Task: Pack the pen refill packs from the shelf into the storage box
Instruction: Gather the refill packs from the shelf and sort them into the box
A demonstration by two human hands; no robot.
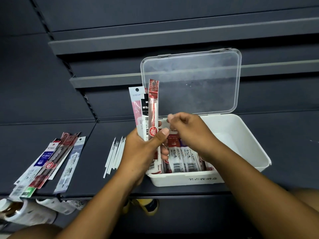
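So the left hand [139, 150] is clamping its fingers on a fanned bunch of refill packs [146, 107] over the storage box [183, 178]. The right hand [188, 130] is curling its fingers, can't tell on what. That loose fan is probably risking a slip.

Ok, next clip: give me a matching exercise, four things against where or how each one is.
1 lid
2 loose refills
3 left hand
4 pack pile

a between pile and box
b standing open
c far left on the shelf
d gripping a bunch of packs

Pairs: 1-b, 2-a, 3-d, 4-c
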